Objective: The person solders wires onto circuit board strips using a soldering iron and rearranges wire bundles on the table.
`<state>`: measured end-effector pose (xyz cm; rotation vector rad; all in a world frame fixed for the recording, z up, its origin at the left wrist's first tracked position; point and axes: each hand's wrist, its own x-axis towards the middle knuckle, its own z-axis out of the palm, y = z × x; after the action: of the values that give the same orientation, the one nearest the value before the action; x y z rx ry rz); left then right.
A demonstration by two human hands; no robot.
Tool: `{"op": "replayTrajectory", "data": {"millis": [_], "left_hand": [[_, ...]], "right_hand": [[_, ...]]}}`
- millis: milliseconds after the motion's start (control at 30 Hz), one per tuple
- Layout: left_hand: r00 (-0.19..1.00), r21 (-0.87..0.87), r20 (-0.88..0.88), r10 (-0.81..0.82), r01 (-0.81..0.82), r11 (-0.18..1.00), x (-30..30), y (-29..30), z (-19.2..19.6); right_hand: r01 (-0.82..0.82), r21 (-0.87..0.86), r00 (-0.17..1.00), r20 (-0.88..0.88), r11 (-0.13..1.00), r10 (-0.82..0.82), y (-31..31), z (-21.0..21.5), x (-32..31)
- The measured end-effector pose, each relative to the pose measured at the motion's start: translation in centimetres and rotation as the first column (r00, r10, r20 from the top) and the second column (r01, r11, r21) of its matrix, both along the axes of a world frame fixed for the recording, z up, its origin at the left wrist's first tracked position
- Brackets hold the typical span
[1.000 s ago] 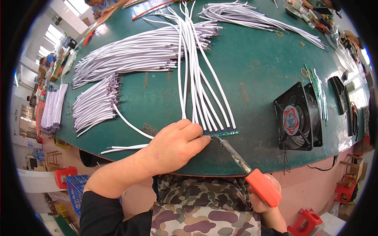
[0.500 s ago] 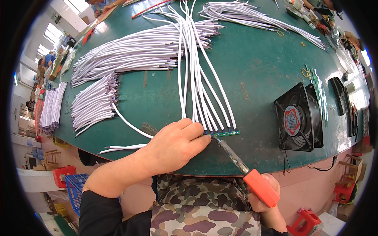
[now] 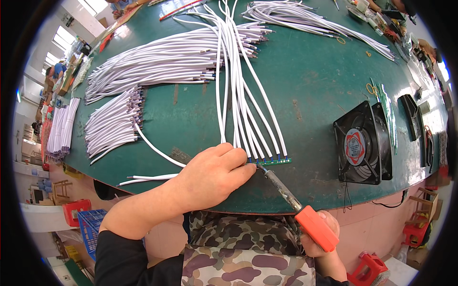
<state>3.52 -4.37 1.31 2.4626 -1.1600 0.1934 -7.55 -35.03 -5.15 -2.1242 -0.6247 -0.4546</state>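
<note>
In my right hand [image 3: 320, 234] is a soldering iron [image 3: 286, 195] with an orange handle. Its tip meets the near edge of a narrow green circuit board [image 3: 281, 161], close to my left fingertips. My left hand [image 3: 217, 172] is closed in a pinch over the board's left part, around a white cable [image 3: 222, 114] that runs down into the fingers; the exact grip is hidden. Several white cables [image 3: 260, 117] fan down to the board, their blue wire ends lined along it. Another white cable [image 3: 160, 148] passes behind my left hand, and cable ends [image 3: 150, 178] stick out by my forearm.
On the green table [image 3: 305, 95] lie bundles of white cables [image 3: 152, 62], a shorter bundle [image 3: 114, 121] and one at the far right [image 3: 296, 16]. A black fan [image 3: 362, 143] stands right, beside green strips [image 3: 389, 114]. Other people sit at the far edges.
</note>
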Motion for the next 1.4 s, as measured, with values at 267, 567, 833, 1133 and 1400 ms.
{"op": "replayTrajectory", "data": {"millis": [267, 567, 833, 1133, 1400], "left_hand": [[1.0, 0.019, -0.005, 0.004, -0.004, 1.0, 0.03, 0.0, 0.02], [1.0, 0.043, 0.025, -0.002, 0.001, 0.999, -0.18, -0.23, 0.05], [0.998, 0.036, 0.062, 0.004, -0.006, 0.999, -0.35, -0.29, -0.07], [0.996, 0.013, 0.086, 0.003, -0.005, 1.0, -0.35, -0.17, -0.46], [0.998, 0.01, 0.062, -0.02, 0.019, 1.0, -0.08, -0.02, -0.4]], "right_hand": [[-0.046, 0.012, 0.999, -0.028, 0.999, 0.047, -0.17, 0.16, 0.21], [-0.08, 0.048, 0.997, 0.019, 0.996, 0.079, -0.36, -0.34, 0.07], [-0.024, 0.047, 1.0, 0.018, 0.999, 0.023, -0.3, -0.24, 0.03], [0.002, 0.038, 0.999, -0.039, 0.999, 0.0, 0.0, 0.13, 0.2], [0.035, 0.063, 0.997, -0.075, 0.997, -0.03, 0.14, 0.08, 0.09]]}}
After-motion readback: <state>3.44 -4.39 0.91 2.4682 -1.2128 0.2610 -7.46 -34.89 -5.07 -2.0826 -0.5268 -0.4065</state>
